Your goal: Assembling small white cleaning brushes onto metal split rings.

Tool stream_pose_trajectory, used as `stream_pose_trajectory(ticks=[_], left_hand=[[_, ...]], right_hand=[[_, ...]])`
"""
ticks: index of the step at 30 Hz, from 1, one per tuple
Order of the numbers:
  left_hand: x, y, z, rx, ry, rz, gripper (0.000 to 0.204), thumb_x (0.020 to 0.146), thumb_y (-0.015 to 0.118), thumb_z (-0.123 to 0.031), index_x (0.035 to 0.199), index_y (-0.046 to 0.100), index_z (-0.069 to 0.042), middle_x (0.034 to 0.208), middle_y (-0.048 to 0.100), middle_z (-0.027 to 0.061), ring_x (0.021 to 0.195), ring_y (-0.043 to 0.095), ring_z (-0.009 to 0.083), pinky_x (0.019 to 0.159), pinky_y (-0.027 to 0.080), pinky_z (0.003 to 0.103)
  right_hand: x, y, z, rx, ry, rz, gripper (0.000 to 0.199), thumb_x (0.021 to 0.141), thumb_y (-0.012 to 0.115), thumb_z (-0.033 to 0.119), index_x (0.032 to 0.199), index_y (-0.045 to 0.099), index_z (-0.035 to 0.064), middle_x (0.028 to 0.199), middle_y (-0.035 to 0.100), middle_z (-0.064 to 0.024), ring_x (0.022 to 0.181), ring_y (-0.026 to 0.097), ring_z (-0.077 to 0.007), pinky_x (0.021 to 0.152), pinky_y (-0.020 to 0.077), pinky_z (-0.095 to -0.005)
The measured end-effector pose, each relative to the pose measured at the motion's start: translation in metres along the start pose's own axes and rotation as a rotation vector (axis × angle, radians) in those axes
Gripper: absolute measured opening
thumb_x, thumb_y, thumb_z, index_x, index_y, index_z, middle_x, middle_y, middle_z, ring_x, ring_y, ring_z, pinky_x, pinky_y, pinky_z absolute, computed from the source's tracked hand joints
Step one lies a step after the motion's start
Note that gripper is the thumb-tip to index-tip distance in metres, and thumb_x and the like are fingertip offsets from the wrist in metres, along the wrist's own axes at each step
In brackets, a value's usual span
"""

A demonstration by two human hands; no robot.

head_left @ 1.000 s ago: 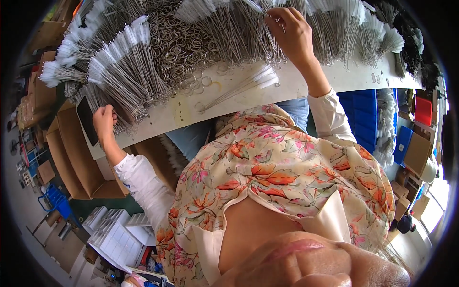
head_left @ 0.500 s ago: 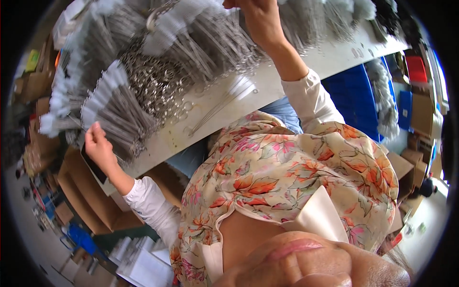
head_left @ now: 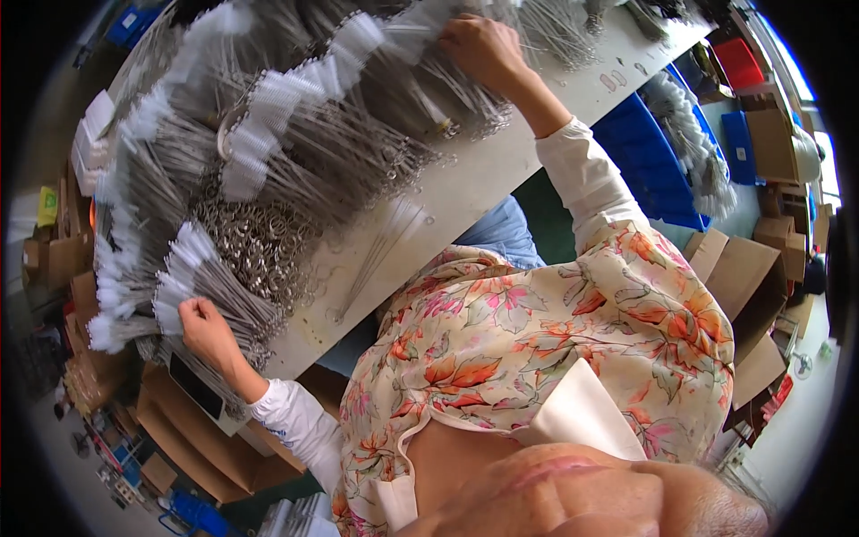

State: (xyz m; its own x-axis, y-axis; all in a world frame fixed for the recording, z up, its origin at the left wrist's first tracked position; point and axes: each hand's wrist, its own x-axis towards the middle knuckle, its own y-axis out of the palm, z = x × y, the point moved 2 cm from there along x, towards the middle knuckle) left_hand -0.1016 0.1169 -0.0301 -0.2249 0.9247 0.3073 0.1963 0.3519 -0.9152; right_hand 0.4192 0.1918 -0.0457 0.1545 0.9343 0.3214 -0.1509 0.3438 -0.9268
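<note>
My left hand (head_left: 204, 328) rests on a bundle of thin wire brushes with white bristle tips (head_left: 183, 277) at the left end of the white table (head_left: 501, 170), fingers curled over the wires. My right hand (head_left: 480, 45) reaches to the far side of the table and grips another bundle of the same wire brushes (head_left: 420, 36). Between the two hands lie several more bundles (head_left: 277, 152) and a heap of loose metal ring ends (head_left: 255, 246). A few single brushes (head_left: 380, 251) lie on the bare tabletop near my body.
Blue plastic bins (head_left: 649, 157) holding more brushes stand at the right below the table. Cardboard boxes (head_left: 743, 295) sit at the right, and more cardboard boxes (head_left: 179, 430) sit under the table's left end. A red bin (head_left: 738, 58) is at the far right.
The view has swung so the table now slants across the picture. Both hands stay on their brush bundles; the right hand has settled lower onto its bundle.
</note>
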Motion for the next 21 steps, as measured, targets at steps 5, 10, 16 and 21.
stream_pose_trajectory(ticks=[5, 10, 16, 21], left_hand=[[0.012, -0.003, 0.006, -0.079, 0.009, -0.249, 0.014, 0.088, 0.051, -0.016, 0.09, 0.056, -0.003, 0.081, 0.066, 0.0114, 0.074, 0.063, 0.0261, 0.067, 0.049, 0.036], [0.04, -0.025, 0.001, -0.28, -0.059, -0.418, 0.017, 0.09, 0.051, -0.015, 0.089, 0.056, 0.001, 0.081, 0.064, 0.0104, 0.073, 0.06, 0.0213, 0.072, 0.047, 0.031], [0.053, 0.016, 0.049, -0.282, 0.014, -0.053, 0.013, 0.085, 0.051, -0.01, 0.081, 0.056, 0.001, 0.077, 0.062, 0.0081, 0.072, 0.059, 0.0172, 0.069, 0.046, 0.029], [0.042, -0.038, 0.011, -0.583, -0.17, -0.633, 0.023, 0.092, 0.048, -0.011, 0.106, 0.058, 0.004, 0.092, 0.065, 0.0151, 0.082, 0.062, 0.0209, 0.072, 0.05, 0.03]], right_hand=[[0.03, -0.028, -0.027, 0.37, -0.013, -0.428, 0.017, 0.084, 0.053, 0.025, 0.086, 0.062, 0.0096, 0.082, 0.061, -0.01, 0.071, 0.059, -0.0282, 0.067, 0.048, -0.0389], [0.055, -0.084, -0.119, 0.834, 0.191, -0.605, 0.015, 0.085, 0.049, 0.012, 0.076, 0.057, 0.0022, 0.07, 0.057, -0.0141, 0.062, 0.055, -0.0296, 0.064, 0.0478, -0.0396], [0.065, -0.003, -0.184, 0.029, 0.247, -0.143, 0.022, 0.072, 0.062, 0.033, 0.084, 0.071, 0.0159, 0.078, 0.067, -0.0119, 0.075, 0.064, -0.0304, 0.068, 0.0496, -0.0409], [0.079, 0.006, -0.197, -0.185, 0.138, 0.006, 0.025, 0.081, 0.056, 0.032, 0.101, 0.067, 0.0213, 0.097, 0.066, -0.0053, 0.088, 0.063, -0.0261, 0.074, 0.0488, -0.0373]])
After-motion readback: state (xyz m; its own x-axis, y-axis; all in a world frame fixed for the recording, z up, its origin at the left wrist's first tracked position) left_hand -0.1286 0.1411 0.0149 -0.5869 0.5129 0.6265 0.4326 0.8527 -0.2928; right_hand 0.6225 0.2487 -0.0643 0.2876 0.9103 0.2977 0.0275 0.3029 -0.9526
